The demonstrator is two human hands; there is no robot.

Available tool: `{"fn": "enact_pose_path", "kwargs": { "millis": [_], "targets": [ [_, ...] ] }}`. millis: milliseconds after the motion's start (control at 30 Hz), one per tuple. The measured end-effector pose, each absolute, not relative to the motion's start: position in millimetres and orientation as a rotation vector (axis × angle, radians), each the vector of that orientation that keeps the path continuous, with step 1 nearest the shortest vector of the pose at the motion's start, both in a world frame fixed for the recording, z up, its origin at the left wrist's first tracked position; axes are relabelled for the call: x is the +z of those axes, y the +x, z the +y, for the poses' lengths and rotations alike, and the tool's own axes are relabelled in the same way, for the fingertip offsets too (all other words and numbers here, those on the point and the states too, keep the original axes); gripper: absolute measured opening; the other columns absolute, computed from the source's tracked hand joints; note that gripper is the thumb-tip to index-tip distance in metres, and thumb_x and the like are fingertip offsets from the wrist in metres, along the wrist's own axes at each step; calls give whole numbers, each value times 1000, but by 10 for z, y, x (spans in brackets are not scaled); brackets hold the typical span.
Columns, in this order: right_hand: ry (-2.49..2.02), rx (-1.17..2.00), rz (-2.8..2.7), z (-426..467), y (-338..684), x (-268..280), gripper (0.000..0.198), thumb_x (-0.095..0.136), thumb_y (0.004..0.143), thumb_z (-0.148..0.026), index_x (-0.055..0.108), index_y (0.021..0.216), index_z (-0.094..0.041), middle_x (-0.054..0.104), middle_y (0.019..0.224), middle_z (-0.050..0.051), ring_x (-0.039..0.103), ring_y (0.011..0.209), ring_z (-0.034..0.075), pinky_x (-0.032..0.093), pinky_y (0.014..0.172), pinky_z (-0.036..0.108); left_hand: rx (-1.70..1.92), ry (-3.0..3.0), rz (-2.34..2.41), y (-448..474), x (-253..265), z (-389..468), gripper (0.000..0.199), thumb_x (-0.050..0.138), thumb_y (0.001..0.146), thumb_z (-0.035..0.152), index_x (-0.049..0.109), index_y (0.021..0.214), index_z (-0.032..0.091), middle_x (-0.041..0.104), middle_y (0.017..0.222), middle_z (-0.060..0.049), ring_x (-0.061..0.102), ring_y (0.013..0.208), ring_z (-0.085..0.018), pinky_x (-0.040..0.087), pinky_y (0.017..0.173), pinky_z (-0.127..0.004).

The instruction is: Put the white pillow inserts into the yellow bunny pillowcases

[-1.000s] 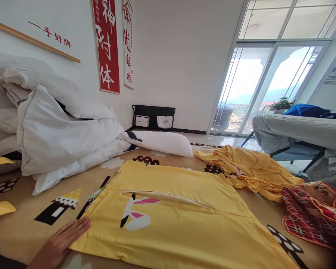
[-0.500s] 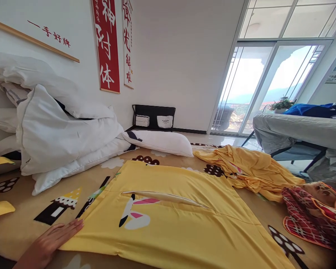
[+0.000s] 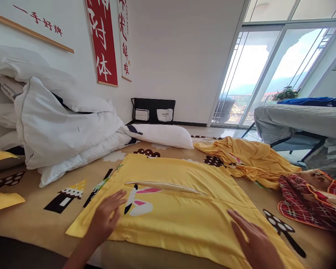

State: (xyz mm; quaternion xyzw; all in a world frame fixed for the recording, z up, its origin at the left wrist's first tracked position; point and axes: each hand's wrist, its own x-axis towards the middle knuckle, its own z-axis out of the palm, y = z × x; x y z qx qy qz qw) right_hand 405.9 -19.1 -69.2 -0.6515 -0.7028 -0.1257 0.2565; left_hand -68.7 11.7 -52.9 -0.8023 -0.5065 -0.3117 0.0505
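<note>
A yellow pillowcase (image 3: 179,220) with a white and pink rabbit-ear print lies spread flat in front of me. A long slit opening (image 3: 165,186) runs across its upper middle and gapes slightly. My left hand (image 3: 108,211) is over the pillowcase's left part, beside the ear print, fingers stretched out and holding nothing. Over the right part is my right hand (image 3: 249,237), its fingers extended and no object in it. Whether either palm touches the cloth, I cannot tell.
White pillows (image 3: 70,138) are heaped at the left, and another white pillow (image 3: 165,135) lies beyond the pillowcase. Crumpled yellow fabric (image 3: 249,158) and a red plaid cloth (image 3: 299,198) lie to the right on the patterned tan cover (image 3: 81,164). A covered table (image 3: 302,119) stands behind them.
My left hand has moved from the pillowcase's left edge inward toward the ear print. My right hand has come into view on the right. The view has tilted down slightly.
</note>
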Motion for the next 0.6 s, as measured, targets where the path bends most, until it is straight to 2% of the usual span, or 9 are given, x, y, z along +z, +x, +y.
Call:
{"fn": "enact_pose_path", "kwargs": {
  "millis": [100, 167, 200, 267, 367, 433, 500, 567, 600],
  "targets": [
    [-1795, -9, -2158, 205, 3071, -766, 59, 28, 94, -52, 41, 143, -21, 42, 146, 8, 37, 135, 26, 35, 108, 47, -765, -2760, -1678, 380, -479, 484, 50, 37, 87, 18, 53, 134, 20, 46, 143, -5, 42, 133, -20, 39, 110, -39],
    [-1893, 71, -2158, 233, 2609, -879, 63, 32, 92, -54, 39, 144, -19, 36, 148, 10, 30, 138, 30, 29, 109, 55, -531, -2797, -1779, 766, -618, 542, 52, 38, 91, 28, 42, 142, 14, 37, 148, -11, 36, 137, -26, 34, 112, -48],
    [-1895, 47, -2143, 176, 2497, -963, 63, 31, 92, -55, 38, 144, -20, 31, 150, 9, 26, 139, 31, 26, 110, 57, -478, -2783, -1759, 828, -719, 505, 53, 37, 93, 33, 39, 144, 16, 33, 150, -11, 32, 139, -28, 30, 113, -52],
    [-1880, -12, -2116, -30, 2519, -1172, 62, 31, 92, -55, 37, 145, -24, 27, 151, 5, 25, 139, 30, 25, 111, 57, -448, -2751, -1635, 727, -936, 334, 55, 36, 95, 41, 31, 147, 22, 28, 153, -8, 28, 140, -30, 27, 112, -56],
    [-1832, -51, -2147, -369, 2919, -1419, 56, 33, 92, -55, 39, 143, -33, 31, 149, 0, 35, 135, 28, 36, 107, 51, -486, -2687, -1427, 308, -1166, -3, 57, 37, 96, 42, 21, 150, 31, 28, 153, -4, 32, 139, -27, 32, 111, -48],
    [-1776, -17, -2218, -474, 3162, -1410, 51, 36, 91, -56, 48, 137, -37, 40, 144, -1, 45, 129, 27, 44, 102, 44, -474, -2694, -1340, 92, -1171, -167, 57, 41, 94, 45, 28, 148, 32, 37, 149, -4, 41, 134, -26, 39, 107, -42],
    [-1774, 64, -2241, -425, 3212, -1225, 45, 33, 93, -54, 60, 125, -37, 54, 134, -1, 54, 120, 25, 50, 94, 38, -443, -2764, -1343, 63, -1028, -224, 50, 42, 92, 51, 47, 139, 32, 52, 138, -5, 53, 124, -25, 47, 98, -37],
    [-1845, 115, -2180, -235, 3035, -937, 49, 24, 97, -46, 66, 116, -32, 63, 124, 2, 59, 115, 24, 51, 90, 36, -483, -2829, -1472, 249, -787, -153, 43, 39, 93, 49, 61, 124, 31, 64, 124, -4, 62, 111, -23, 52, 91, -35],
    [-1896, 104, -2121, -106, 2884, -793, 51, 21, 98, -42, 65, 119, -27, 62, 125, 5, 57, 117, 24, 49, 93, 38, -551, -2823, -1581, 402, -665, -69, 40, 35, 96, 44, 64, 120, 30, 67, 118, -3, 64, 107, -21, 52, 90, -34]
  ]
}}
